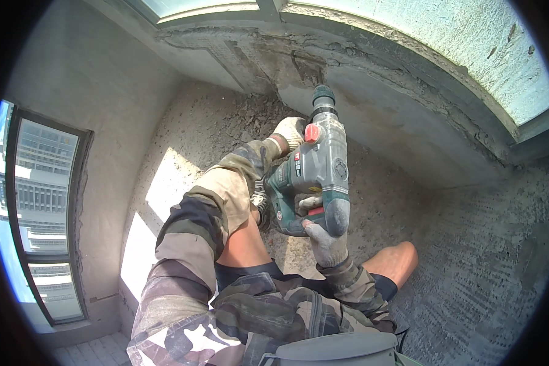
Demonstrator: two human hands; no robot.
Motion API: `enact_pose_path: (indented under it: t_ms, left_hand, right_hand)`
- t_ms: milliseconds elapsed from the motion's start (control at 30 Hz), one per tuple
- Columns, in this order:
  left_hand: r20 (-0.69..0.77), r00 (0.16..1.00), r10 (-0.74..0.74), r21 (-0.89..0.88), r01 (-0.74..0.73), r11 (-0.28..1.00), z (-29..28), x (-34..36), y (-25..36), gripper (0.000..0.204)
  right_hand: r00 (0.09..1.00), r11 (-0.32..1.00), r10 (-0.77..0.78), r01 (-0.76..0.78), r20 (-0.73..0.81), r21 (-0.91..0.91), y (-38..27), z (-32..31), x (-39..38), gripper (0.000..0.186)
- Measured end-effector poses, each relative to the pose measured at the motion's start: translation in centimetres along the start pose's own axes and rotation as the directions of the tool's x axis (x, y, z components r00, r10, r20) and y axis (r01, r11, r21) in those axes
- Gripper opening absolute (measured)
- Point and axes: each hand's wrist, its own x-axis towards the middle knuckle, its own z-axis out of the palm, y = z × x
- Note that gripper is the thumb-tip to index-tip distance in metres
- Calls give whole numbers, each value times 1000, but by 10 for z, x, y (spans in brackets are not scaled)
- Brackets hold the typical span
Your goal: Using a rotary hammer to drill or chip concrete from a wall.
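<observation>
A green and grey rotary hammer (334, 161) with a red knob points away from me toward the wall under the window. My right hand (326, 243), in a dusty pale work glove, wraps its rear handle, with fingers by the red trigger. My left hand (291, 132), also gloved, is closed at the tool's left side near the front; the part it grips is mostly hidden behind the glove. Ahead of the chuck (323, 93) is a dark, broken-out patch (308, 66) in the wall. The bit cannot be made out clearly against it.
Grey rubble (250, 122) lies along the wall's foot on the dusty floor. A framed window (49, 207) is on the left, and a larger window (445, 43) runs above the wall ahead. The right-hand wall (482, 274) is rough and ridged. My bent legs flank the tool.
</observation>
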Motion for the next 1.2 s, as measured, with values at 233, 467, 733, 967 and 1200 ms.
enact_pose_path:
  t_ms: [233,467,733,967,1200]
  left_hand:
    - [-115,993,-11,-149,-7,989,10,-5,-9,36]
    - [-48,997,-55,38,57,998,5,2,12,36]
    - [-22,1000,-22,179,26,984,8,4,15,41]
    - [10,984,-177,169,173,970,6,7,16,39]
    - [25,997,-72,214,65,975,19,18,16,37]
  right_hand:
    - [999,992,22,-19,-24,121,14,-18,-4,36]
    - [999,948,21,-30,30,316,14,-47,8,40]
    - [1000,900,29,-31,10,435,23,-67,9,43]
    - [998,901,10,-39,69,431,49,-84,19,39]
    - [989,874,-74,4,126,487,56,-125,33,39]
